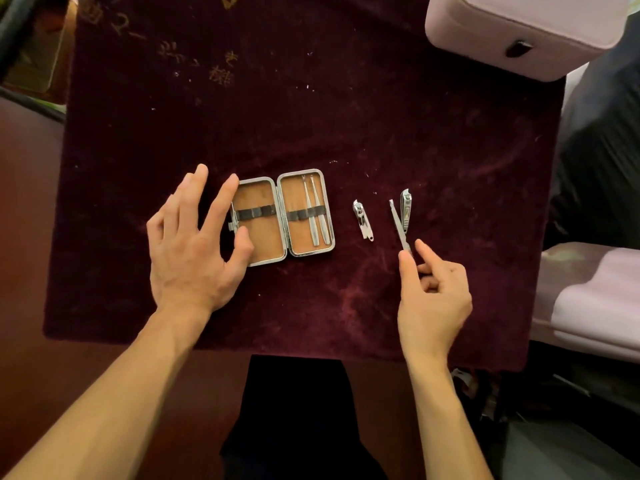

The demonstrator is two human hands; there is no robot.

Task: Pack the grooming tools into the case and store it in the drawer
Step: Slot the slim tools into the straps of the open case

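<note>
An open metal-rimmed case (260,245) with tan lining lies on the dark red velvet cloth (346,116). Two slim tools (318,216) sit under the elastic band in its right half. My left hand (194,244) rests at the case's left edge, fingers spread, thumb on the left half's lining. To the right lie a small nail clipper (362,220) and a larger nail clipper (406,208). My right hand (433,289) pinches the lower end of a thin metal file (398,223) between thumb and forefinger; its tip points away from me.
A pale pink box (519,32) with a dark clasp stands at the cloth's far right corner. Pale pink drawers or trays (588,299) sit off the cloth's right edge. A black garment (298,410) lies at the near edge.
</note>
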